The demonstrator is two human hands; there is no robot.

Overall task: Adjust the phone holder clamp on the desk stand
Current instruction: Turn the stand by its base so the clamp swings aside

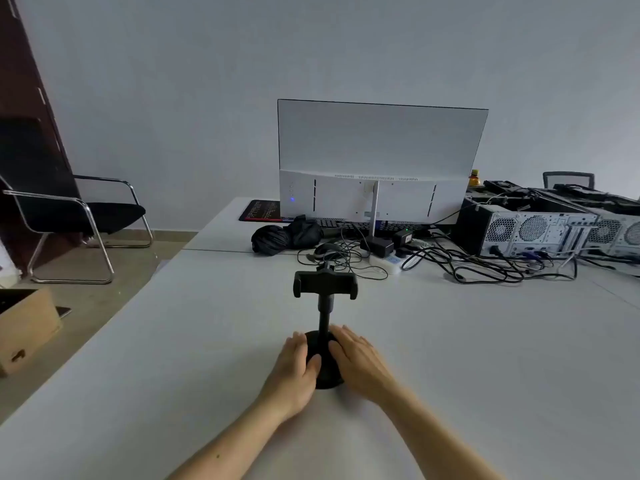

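Both hands point(329, 365) flank the stand base point(325, 372), cables point(450, 261) beyond.

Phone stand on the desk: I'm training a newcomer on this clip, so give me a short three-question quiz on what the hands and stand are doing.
1. True or false: a phone sits in the clamp.
2. Which part of the phone stand do both hands touch? A) clamp B) pole C) round base
3. Fill in: behind the stand, the monitor shows its ____ to the camera.

Key: 1 false. 2 C: left hand and right hand flank the round base. 3 back.
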